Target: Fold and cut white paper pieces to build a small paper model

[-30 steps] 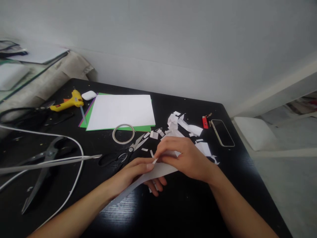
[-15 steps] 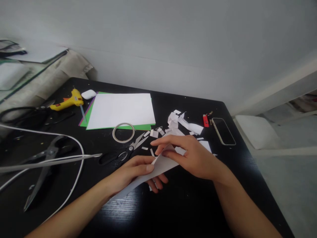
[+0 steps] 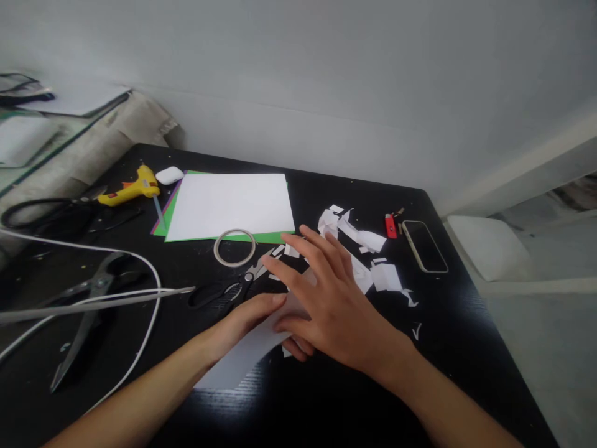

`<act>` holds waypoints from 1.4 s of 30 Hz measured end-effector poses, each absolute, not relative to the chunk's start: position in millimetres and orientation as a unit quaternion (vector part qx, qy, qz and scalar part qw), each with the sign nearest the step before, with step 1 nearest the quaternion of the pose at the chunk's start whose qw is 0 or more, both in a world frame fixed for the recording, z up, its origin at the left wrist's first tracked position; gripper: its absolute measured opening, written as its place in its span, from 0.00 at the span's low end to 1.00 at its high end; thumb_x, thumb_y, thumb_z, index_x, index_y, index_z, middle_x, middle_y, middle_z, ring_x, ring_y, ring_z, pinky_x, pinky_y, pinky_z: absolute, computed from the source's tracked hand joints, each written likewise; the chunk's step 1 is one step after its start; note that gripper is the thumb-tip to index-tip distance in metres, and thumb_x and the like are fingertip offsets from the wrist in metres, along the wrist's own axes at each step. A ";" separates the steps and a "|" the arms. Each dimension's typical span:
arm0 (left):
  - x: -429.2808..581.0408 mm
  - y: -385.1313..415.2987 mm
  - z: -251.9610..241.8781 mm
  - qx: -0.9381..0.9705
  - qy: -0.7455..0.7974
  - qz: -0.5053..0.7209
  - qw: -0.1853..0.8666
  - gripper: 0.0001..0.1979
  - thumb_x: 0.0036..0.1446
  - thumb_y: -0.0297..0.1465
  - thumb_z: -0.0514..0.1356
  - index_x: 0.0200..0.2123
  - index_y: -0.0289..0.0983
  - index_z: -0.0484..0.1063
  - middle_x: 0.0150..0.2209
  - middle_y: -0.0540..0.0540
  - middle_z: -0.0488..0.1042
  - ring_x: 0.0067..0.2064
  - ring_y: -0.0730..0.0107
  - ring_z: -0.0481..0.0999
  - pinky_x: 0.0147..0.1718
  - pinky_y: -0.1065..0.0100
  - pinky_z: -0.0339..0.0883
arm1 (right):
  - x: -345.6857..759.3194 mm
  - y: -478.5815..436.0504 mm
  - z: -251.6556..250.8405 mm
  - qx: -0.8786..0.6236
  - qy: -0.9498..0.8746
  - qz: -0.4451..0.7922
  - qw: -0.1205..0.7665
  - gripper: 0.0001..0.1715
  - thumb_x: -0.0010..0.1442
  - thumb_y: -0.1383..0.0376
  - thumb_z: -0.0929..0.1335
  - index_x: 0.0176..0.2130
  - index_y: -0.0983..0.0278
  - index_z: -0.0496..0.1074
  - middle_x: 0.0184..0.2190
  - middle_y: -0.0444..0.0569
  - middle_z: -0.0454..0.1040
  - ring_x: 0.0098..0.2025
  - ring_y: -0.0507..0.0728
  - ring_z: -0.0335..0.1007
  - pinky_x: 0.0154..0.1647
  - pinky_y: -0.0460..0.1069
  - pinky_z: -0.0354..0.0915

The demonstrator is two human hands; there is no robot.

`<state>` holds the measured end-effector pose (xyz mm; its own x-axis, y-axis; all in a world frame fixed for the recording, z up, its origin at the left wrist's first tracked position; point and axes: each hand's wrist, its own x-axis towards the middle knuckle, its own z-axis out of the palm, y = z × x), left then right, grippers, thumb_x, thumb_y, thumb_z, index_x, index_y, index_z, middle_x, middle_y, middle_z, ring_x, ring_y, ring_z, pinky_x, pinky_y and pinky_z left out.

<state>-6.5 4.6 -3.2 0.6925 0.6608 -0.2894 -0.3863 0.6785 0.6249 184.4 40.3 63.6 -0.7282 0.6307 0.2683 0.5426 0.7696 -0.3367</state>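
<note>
White paper [image 3: 242, 361] is lying slantwise between the two hands above the black table [image 3: 373, 404], its near corner reaching down toward the person; whether that corner is touching the tabletop, I cannot tell. The left hand [image 3: 245, 314] is pinching it, thumb laid along the upper face and fingertips showing beneath, a grip that is probably supporting the sheet from below while stopping it from sliding. The right hand [image 3: 329, 305] is arching over the far end with its fingers spread and its thumb apart from them, resting against the sheet; how firmly it is pressing, I cannot tell, but the open shape seems to be suiting guiding more than gripping. Scissors [image 3: 249, 279] are lying just beyond the left hand, handles toward the left, blades partly hidden by the right fingertips, perhaps so placed for easy reach. Scraps [image 3: 386, 277] are lying beyond and beside the right hand, seemingly out of the sheet's way. Farther off, a ring [image 3: 215, 250] is overlapping the edge of a green sheet [image 3: 275, 238], a yellow glue gun [image 3: 147, 180] is lying near the stack's left side, and a phone [image 3: 424, 246] is lying beside a red lighter [image 3: 390, 226], well apart from the work.
</note>
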 end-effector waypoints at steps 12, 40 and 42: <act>-5.0 8.6 -2.8 0.300 0.248 0.293 0.873 0.28 0.69 0.47 0.58 0.44 0.25 0.83 0.41 0.29 0.85 0.39 0.55 0.86 0.42 0.59 0.80 | 196.1 57.5 63.5 -0.280 -0.902 0.216 0.246 0.12 0.72 0.73 0.66 0.42 0.61 0.79 0.51 0.52 0.79 0.56 0.61 0.75 0.60 0.61 0.73; -3.4 5.5 -3.3 0.307 0.290 0.399 0.814 0.21 0.57 0.38 0.73 0.50 0.33 0.81 0.45 0.37 0.82 0.44 0.55 0.84 0.43 0.58 0.81 | 192.4 68.0 61.6 -0.429 -0.585 0.603 0.331 0.09 0.61 0.64 0.77 0.43 0.63 0.81 0.37 0.48 0.83 0.36 0.54 0.81 0.39 0.50 0.81; -4.2 4.7 -2.8 0.312 0.308 0.412 0.799 0.21 0.60 0.42 0.71 0.49 0.33 0.81 0.43 0.38 0.82 0.44 0.55 0.83 0.45 0.57 0.81 | 190.2 65.7 61.4 -0.427 -0.581 0.612 0.325 0.08 0.61 0.66 0.77 0.42 0.63 0.82 0.36 0.47 0.84 0.35 0.54 0.82 0.40 0.50 0.80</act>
